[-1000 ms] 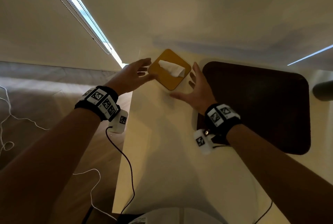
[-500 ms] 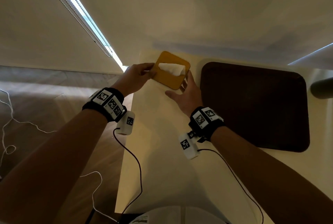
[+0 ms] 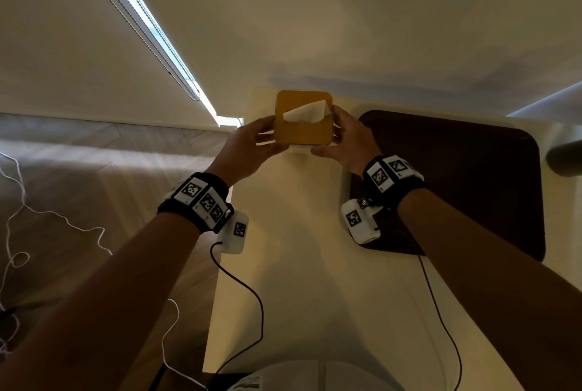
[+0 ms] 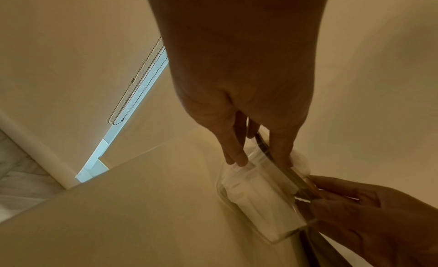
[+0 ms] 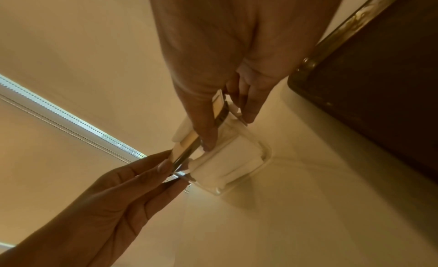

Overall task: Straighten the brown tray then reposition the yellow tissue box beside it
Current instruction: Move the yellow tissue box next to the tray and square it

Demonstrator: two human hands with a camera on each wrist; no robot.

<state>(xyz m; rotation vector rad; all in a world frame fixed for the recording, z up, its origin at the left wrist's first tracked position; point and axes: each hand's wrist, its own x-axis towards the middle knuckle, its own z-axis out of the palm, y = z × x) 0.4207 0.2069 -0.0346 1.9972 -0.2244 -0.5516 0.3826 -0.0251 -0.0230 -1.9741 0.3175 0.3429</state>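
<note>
The yellow tissue box stands near the table's far left corner, square to the edges, with a white tissue sticking out of its lid. My left hand grips its left side and my right hand grips its right side. Directly to its right lies the dark brown tray, a narrow gap apart. In the left wrist view my fingers pinch the lid over the clear tissue box. In the right wrist view the tissue box sits beside the tray's rim.
The cream table ends at a wall just behind the box, and its left edge drops to the floor, where white cables lie. A window blind with a bead chain is at the left. A grey rounded object lies past the tray's right side.
The box stood diagonally with my open hands beside it. Both hands have taken hold of it and turned it square to the table, a little farther back.
</note>
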